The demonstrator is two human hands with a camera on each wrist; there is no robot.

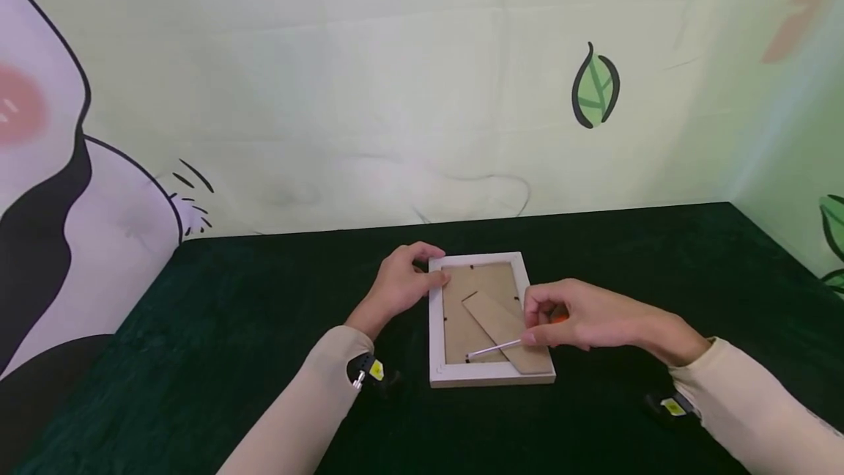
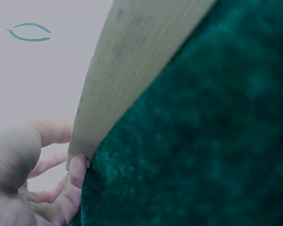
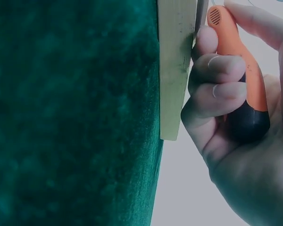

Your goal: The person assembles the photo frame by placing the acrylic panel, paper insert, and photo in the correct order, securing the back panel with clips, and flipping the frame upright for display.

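Two hands work over a white picture frame [image 1: 491, 374] lying face down near the middle of a dark green velvety table cover [image 1: 231, 328]. Seen from the head camera, the frame's brown cardboard backing [image 1: 461, 321] carries a long flat stand flap [image 1: 504, 328] lying diagonally across it. The left hand [image 1: 402, 286] curls over the frame's far left corner, thumb on the rim. The right hand [image 1: 580, 317] grips a screwdriver [image 1: 494, 349], its thin metal shaft reaching to the backing's lower edge. Behind stands a pale fabric backdrop with a printed green leaf [image 1: 596, 86].

From the left wrist, fingertips [image 2: 78, 172] press the frame's smooth pale side [image 2: 127, 70] where it meets the plush cloth.

From the right wrist, curled fingers [image 3: 217, 89] wrap the rounded orange and black handle [image 3: 240, 80] just beside the frame's edge [image 3: 174, 70].
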